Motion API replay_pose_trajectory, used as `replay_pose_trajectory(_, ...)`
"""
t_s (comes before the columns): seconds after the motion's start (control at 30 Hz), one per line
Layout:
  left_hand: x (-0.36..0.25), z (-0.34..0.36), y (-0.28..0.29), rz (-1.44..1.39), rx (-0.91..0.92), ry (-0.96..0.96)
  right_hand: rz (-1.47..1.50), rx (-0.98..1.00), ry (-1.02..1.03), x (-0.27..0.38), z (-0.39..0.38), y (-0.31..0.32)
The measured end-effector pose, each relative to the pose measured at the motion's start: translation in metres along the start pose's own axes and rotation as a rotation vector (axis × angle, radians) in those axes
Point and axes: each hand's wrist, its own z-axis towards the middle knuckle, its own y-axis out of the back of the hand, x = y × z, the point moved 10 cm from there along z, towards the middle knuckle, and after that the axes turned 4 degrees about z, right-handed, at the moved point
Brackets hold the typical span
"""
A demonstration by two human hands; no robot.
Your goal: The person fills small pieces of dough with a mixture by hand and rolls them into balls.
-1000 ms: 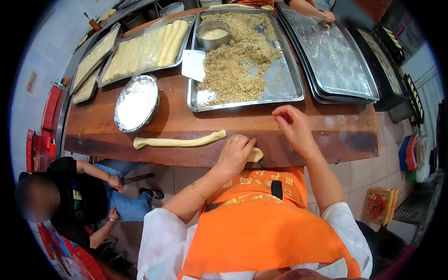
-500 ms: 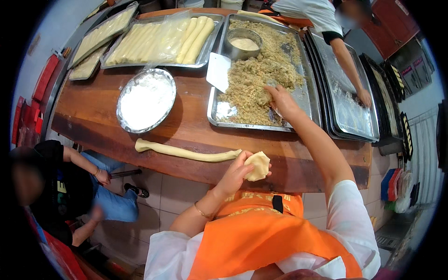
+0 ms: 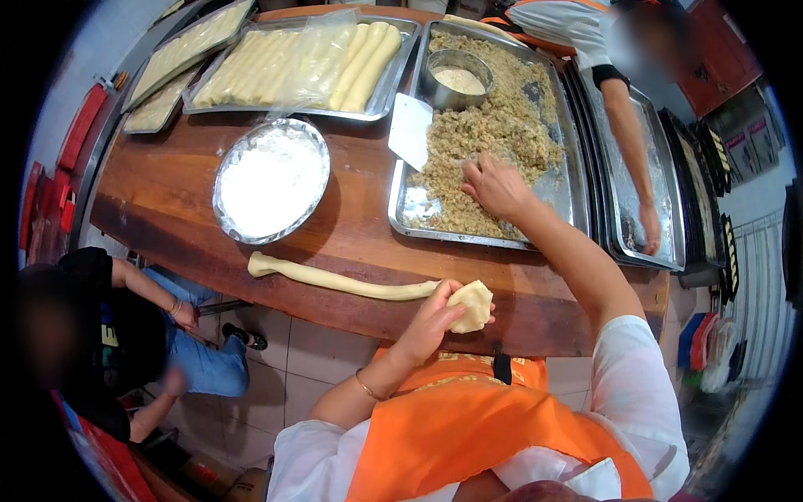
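Observation:
My left hand is closed round a flattened round of pale dough, cupped near the table's front edge. Beside it, a long dough rope lies on the wood, its right end by my fingers. My right hand reaches into the crumbly brown filling, its fingers curled together. Whatever those fingers grip is hidden by the hand and the filling. The filling is spread in a large metal tray. A round metal tin holding pale crumbs and a white scraper rest in that tray.
A foil-lined bowl of white flour stands left of the filling. Behind it, a tray carries several dough rolls under plastic film. Stacked trays stand at the right, with a co-worker's hand over them. Another person sits at the left.
My right hand has shifted slightly left and down within the filling, its fingers now more curled. The dough round has tilted and looks more cupped. The co-worker's hand has moved nearer the tray's front.

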Motion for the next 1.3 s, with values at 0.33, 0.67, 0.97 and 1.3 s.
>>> replay_pose_trajectory(0.33,-0.012,-0.010,-0.023,-0.077,-0.001,0.023,0.769,-0.208,-0.613,-0.106,-0.033,-0.026)
replay_pose_trajectory(0.67,-0.014,-0.015,-0.030,-0.080,-0.016,-0.015,1.150,-0.364,-0.561,-0.086,-0.045,0.021)
replay_pose_trajectory(0.97,-0.005,-0.019,-0.041,-0.112,0.003,0.000,1.351,-0.464,-0.489,-0.087,-0.054,0.020)
replay_pose_trajectory(1.3,0.002,-0.019,-0.034,-0.094,-0.048,0.020,1.076,-0.471,-0.584,-0.093,-0.065,0.035)
